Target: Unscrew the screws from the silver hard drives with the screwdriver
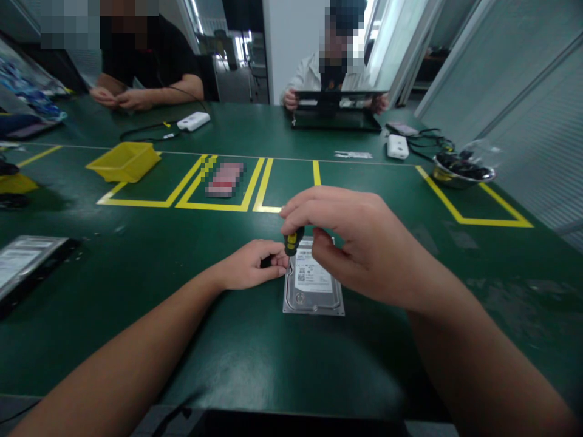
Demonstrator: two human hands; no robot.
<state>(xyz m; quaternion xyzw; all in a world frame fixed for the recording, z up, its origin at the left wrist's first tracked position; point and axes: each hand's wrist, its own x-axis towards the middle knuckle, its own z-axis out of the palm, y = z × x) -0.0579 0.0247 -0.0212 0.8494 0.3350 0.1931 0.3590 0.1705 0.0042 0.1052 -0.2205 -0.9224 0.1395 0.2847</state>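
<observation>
A silver hard drive [314,298] with a white label lies flat on the green table in front of me. My right hand [359,243] is over it, fingers bent around the black and yellow handle of a screwdriver [292,241]. The screwdriver stands nearly upright above the drive's left edge, its tip too small to make out. My left hand [255,264] rests on the table with curled fingers, thumb and fingertips closed at that same left edge. Part of the drive's label and far end is hidden by my right hand.
Another hard drive [27,264] lies at the left. Farther back are a yellow bin [125,162], a pinkish blurred item [225,179] within yellow tape, and a metal bowl [463,173] of dark parts. Across the table, two people sit; one holds a black frame-like panel [337,121].
</observation>
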